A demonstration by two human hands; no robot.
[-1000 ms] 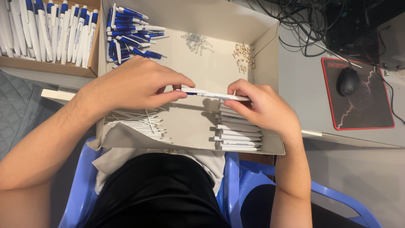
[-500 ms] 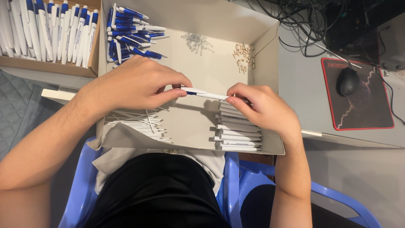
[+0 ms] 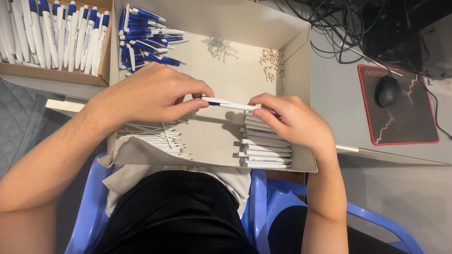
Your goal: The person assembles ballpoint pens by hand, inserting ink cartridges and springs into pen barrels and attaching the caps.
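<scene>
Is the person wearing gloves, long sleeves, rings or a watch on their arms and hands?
No. The left hand and the right hand are bare, with no gloves, rings or watch showing. Both forearms are uncovered as far as the picture shows, with no sleeves in sight. The fingernails look short and plain.

Black computer mouse (image 3: 388,91) sits on a dark, red-edged mouse pad (image 3: 414,123) to my right. Tangle of black cables (image 3: 339,28) behind it on the grey table (image 3: 339,108). Second cardboard box (image 3: 56,77) of blue-and-white pens at far left. Blue plastic chair (image 3: 282,207) under me.
</scene>
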